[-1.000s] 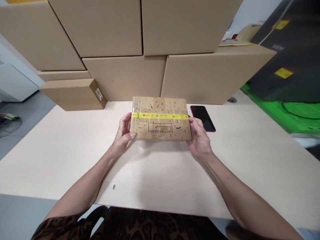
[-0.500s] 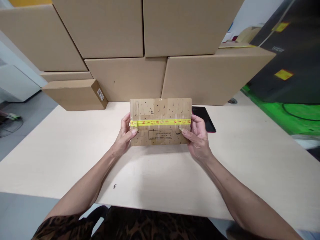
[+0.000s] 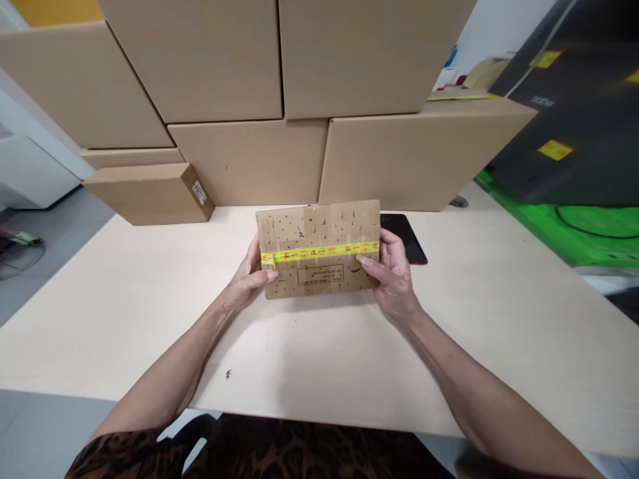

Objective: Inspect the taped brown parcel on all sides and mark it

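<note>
Held the small carton (image 3: 319,233) over the pale table (image 3: 319,359), clamped at opposite side edges between left hand (image 3: 247,279) and right hand (image 3: 397,276), slightly aslant, a little higher at the right hand (with yellow tape (image 3: 329,251) printed in red running across). Saw a dark phone (image 3: 408,234) just beyond the right hand, and a flat brown box (image 3: 144,196) farther beyond the left hand.

Forearms (image 3: 172,362) outstretched, fingers (image 3: 394,243) (partly hidden) probably curled.
</note>
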Demonstrator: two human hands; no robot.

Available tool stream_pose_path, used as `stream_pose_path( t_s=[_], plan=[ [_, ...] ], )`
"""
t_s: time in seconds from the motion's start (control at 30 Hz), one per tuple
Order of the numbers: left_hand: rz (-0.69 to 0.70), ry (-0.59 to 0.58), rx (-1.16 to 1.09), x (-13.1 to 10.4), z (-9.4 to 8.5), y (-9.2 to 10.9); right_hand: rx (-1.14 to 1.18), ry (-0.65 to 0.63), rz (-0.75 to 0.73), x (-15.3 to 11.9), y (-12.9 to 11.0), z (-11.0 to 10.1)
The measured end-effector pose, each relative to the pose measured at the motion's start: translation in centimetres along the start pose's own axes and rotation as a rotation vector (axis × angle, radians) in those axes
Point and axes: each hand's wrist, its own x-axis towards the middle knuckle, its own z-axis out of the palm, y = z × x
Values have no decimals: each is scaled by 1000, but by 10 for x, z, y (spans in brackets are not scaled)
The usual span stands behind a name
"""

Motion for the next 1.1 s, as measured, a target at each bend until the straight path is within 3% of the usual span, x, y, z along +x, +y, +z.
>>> stream_pose_path(
  t_s=[0.43,0.6,0.9,1.1],
  plan=[
    [-116,137,-91,5,-14,-3,137,-36,-29,-5,-8,6],
    [-53,158,-101,8,-16,-9,129,-21,-47,-1,-3,5],
    [32,82,-24,4,-5,-10,121,99,47,5,8,1],
    [24,16,-21,0,-6,-5,129,91,90,2,5,0]
  ],
)
